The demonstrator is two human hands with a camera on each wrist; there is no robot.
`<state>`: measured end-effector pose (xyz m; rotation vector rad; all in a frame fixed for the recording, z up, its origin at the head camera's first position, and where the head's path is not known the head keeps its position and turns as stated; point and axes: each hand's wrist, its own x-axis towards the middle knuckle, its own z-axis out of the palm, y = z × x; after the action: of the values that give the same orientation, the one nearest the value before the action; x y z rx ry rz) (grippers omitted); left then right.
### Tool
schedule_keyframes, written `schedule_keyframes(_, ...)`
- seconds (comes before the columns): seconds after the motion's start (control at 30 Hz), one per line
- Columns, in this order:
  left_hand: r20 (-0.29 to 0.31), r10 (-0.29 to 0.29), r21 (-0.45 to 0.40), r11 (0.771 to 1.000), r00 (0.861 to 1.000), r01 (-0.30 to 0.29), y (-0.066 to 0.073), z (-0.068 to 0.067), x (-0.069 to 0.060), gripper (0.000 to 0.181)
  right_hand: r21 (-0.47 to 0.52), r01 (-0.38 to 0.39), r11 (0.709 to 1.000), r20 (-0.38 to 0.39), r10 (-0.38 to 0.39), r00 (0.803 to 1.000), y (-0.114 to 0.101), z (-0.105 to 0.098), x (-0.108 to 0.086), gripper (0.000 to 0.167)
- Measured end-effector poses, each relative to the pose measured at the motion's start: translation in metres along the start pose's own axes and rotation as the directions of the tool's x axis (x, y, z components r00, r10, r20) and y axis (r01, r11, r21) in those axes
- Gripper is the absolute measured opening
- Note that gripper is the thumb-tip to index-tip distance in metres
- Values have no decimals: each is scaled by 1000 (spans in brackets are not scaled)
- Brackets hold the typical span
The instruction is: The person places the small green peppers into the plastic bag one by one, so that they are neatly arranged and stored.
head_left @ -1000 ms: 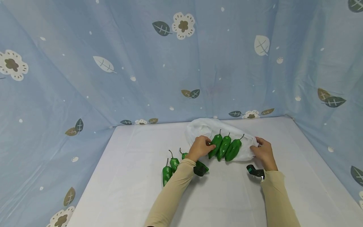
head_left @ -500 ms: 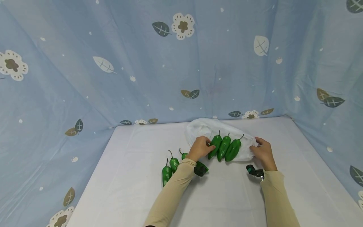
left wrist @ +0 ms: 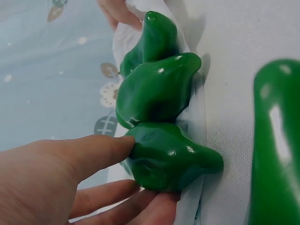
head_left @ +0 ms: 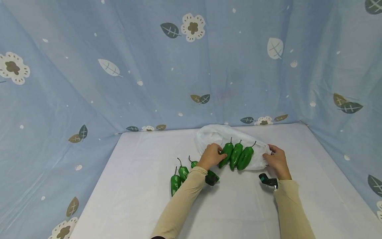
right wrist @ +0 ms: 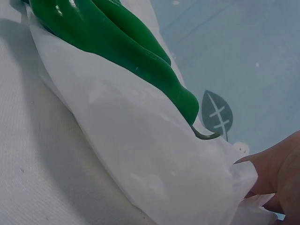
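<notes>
Three glossy green peppers lie side by side on a white plastic bag in the head view. My left hand holds the leftmost pepper, thumb on one side and fingers on the other. Against it rests the middle pepper, then the right pepper, whose thin stem shows in the right wrist view. My right hand pinches the gathered right edge of the bag between thumb and fingers. The bag's film passes beneath the peppers.
More green peppers lie on the white table left of the bag: one at the far left, another beside it, and others partly hidden by my left sleeve. A blue patterned cloth hangs behind the table.
The leftmost and middle peppers have shifted slightly on the bag. Both hands stay nearly in place, the left on its pepper and the right on the bag's edge.
</notes>
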<state>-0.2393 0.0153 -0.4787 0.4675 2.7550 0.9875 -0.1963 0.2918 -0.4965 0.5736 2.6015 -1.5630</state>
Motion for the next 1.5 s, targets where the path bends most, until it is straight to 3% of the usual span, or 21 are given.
schedule_keyframes(0.4, -34, 38, 31, 999, 999, -37, 3, -4, -5, 35, -5, 11, 1000, -10, -11, 1000, 0, 1, 0, 63)
schedule_keyframes(0.63, -48, 49, -36, 998, 998, -51, 7, -17, -16, 38, -11, 8, 1000, -5, -8, 1000, 0, 1, 0, 63)
schedule_keyframes(0.9, -72, 102, -84, 991, 992, -108, 2, -33, -26, 37, -14, 0, 1000, -4, -1, 1000, 1, 2, 1, 63)
schedule_keyframes(1.5, -142, 90, -135, 985, 986, -109, -9, -66, -57, 34, -10, -5, 1000, -10, 5, 1000, 1, 2, 1, 64)
